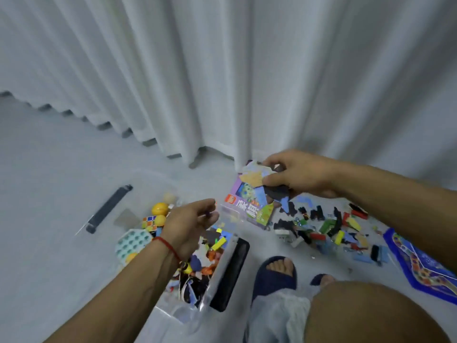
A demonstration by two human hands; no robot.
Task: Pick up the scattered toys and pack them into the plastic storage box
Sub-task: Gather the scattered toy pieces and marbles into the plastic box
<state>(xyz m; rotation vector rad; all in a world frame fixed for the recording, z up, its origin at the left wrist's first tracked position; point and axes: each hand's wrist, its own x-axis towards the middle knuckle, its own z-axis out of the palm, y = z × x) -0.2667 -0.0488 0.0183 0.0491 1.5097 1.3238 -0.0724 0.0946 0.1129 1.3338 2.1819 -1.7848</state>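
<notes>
Clear plastic storage box [223,276] sits on the pale floor [49,219], near bottom centre, partly filled: yellow balls [160,208], a colourful cube [149,222], a teal dotted tile [132,241] and mixed small toy bits all inside it. Black latch handle [231,271] on the box's near side, another black latch [108,209] on its far-left side.

Left hand [191,222] hovers over the box, fingers loosely curled, thumb and fingertips pinching something small and dark; too blurred to say what. Red string bracelet [164,243] on that wrist.

Right hand [300,175] is up and right of the box, above the floor, gripping a bunch of flat puzzle pieces [257,175], blue, tan and dark.

Purple toy package [247,206] lies just right of the box, under the right hand. Pile of scattered toy blocks [326,227], black, green, red, yellow, blue, spreads on the floor further right of the box. Blue patterned board [420,266] lies at far right of the box, past the pile.

Foot in a dark blue slipper [274,276] just right of the box. White curtain [247,70] hangs behind the box.
</notes>
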